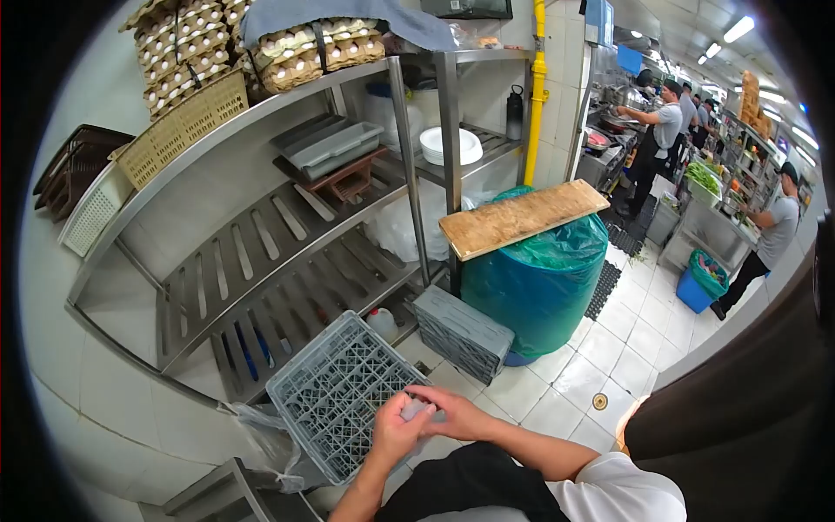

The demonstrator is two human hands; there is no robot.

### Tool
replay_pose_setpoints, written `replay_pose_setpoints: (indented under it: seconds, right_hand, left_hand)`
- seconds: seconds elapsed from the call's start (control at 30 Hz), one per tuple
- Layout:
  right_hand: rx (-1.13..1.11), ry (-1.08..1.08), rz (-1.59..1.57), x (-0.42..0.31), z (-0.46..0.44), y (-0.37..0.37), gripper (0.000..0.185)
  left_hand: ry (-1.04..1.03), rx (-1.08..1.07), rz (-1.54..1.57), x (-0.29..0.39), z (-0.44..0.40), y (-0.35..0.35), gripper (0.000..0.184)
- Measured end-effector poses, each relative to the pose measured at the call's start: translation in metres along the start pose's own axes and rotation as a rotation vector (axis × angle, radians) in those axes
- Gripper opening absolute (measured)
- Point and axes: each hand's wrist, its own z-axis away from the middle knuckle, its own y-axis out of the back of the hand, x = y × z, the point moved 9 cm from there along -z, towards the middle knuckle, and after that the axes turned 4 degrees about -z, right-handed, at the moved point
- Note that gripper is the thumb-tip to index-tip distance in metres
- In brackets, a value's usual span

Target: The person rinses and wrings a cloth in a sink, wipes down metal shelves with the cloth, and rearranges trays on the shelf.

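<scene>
My left hand point(396, 428) and my right hand point(458, 412) are brought together in front of my black apron point(474, 487). Their fingers are closed around a small, pale, see-through item point(421, 412). Most of it is covered by the fingers, so I cannot make out its kind. Just beyond and to the left of the hands is a grey dishwasher rack point(352, 326) with a gridded bottom. No dishes show in it. A crumpled clear plastic bag point(274, 435) hangs by the rack's left side.
A slatted metal shelf point(217, 270) runs along the left wall, with grey trays point(326, 148) on it and egg cartons point(317, 52) on top. A wooden board point(522, 217) lies across a green-lined blue bin point(539, 287). A grey crate point(461, 331) stands before it. Several people work behind.
</scene>
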Motion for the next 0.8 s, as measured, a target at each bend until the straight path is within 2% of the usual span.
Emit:
replay_pose_setpoints:
  seconds: [0.1, 0.13, 0.23, 0.27, 0.37, 0.4, 0.53, 0.63, 0.67, 0.8]
  right_hand:
    - [0.032, -0.093, 0.067, 0.025, -0.001, 0.004, 0.035]
    - [0.104, -0.008, 0.119, 0.019, -0.003, 0.012, 0.025]
    - [0.130, 0.049, 0.160, 0.023, -0.007, 0.029, 0.020]
    - [0.150, 0.017, 0.112, 0.024, -0.008, 0.032, 0.018]
    - [0.224, -0.088, -0.079, 0.024, -0.009, 0.044, 0.013]
    - [0.264, -0.121, -0.177, 0.026, -0.009, 0.050, 0.011]
    - [0.317, -0.163, -0.342, 0.019, -0.013, 0.068, 0.010]
    - [0.173, -0.293, -0.207, 0.033, -0.012, 0.068, 0.010]
    - [0.131, -0.313, -0.124, 0.030, -0.013, 0.067, 0.010]
    - [0.044, -0.315, -0.562, 0.017, -0.017, 0.039, 0.015]
  left_hand:
    - [0.053, -0.026, 0.064, 0.002, 0.000, 0.006, 0.028]
    - [0.054, -0.059, 0.052, 0.000, 0.001, 0.009, 0.025]
    - [0.081, -0.057, -0.041, -0.006, 0.007, 0.020, 0.024]
    - [0.137, -0.109, -0.094, -0.003, 0.011, 0.023, 0.027]
    - [0.048, -0.265, -0.539, -0.023, 0.018, 0.019, 0.028]
    - [0.142, -0.303, -0.547, -0.028, 0.021, 0.022, 0.028]
    - [0.068, -0.128, -0.197, -0.030, 0.022, 0.041, 0.028]
    - [0.306, -0.226, 0.440, -0.056, 0.024, 0.043, 0.029]
    - [0.309, -0.211, 0.596, -0.049, 0.022, 0.050, 0.029]
    - [0.245, -0.060, 1.358, -0.022, 0.003, 0.070, 0.043]
